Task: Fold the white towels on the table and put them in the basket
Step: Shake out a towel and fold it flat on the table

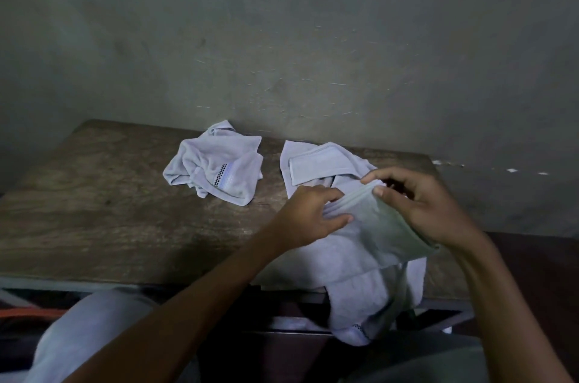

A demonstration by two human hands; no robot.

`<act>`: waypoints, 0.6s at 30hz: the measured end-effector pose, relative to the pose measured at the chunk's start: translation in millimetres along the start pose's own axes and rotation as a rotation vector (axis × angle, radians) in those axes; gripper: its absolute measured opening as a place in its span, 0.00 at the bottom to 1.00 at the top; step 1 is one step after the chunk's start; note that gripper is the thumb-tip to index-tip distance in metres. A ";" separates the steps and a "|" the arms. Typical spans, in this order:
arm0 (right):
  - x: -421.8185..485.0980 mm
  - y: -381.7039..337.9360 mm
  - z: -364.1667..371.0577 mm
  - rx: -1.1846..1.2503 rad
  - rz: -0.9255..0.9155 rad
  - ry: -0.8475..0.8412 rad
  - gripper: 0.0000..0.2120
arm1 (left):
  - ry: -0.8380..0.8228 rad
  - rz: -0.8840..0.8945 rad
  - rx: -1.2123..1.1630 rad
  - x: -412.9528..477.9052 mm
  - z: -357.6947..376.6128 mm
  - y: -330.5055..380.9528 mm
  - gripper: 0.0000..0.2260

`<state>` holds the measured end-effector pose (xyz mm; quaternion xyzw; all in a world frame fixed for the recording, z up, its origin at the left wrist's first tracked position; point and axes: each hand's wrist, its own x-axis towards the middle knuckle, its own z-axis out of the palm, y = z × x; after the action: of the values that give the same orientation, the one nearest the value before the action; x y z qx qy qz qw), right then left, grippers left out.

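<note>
Surface [94,210]: worn wooden top, near edge close to the person's knees.
Held towel [360,257]: white, at the near right of the surface, lower part hanging over the near edge.
Left hand [308,216]: pinches the towel's raised fold.
Right hand [423,207]: pinches the same fold, near the left.
Second towel [316,163]: partly folded, flat, just behind the hands.
Crumpled towel [216,166]: checkered band, further left, apart.
Wall [282,38]: grey, scuffed.

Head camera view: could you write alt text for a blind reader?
The left hand and right hand pinch the edge of a white towel hanging over the near edge of a wooden table. A crumpled towel and a partly folded towel lie behind it.
</note>
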<state>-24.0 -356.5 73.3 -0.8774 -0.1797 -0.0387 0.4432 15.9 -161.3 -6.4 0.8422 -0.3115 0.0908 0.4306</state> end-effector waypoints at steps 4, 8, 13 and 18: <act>-3.5 15.4 -10.8 0.056 0.039 0.121 0.18 | -0.058 0.035 0.120 1.6 -11.2 -6.1 0.12; -2.5 24.8 -12.6 0.092 0.065 0.191 0.20 | -0.138 0.019 0.272 -1.1 -30.0 -21.7 0.08; -0.1 23.0 -15.8 0.117 0.058 0.318 0.16 | -0.162 -0.032 0.338 -12.3 -53.7 -37.0 0.04; -2.0 22.9 -27.6 0.223 0.107 0.478 0.10 | -0.126 -0.051 0.299 -26.9 -89.4 -52.9 0.04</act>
<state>-15.3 -391.3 72.0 -0.7974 -0.0265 -0.2012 0.5683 36.8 -56.4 1.7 0.9085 -0.2996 0.0722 0.2821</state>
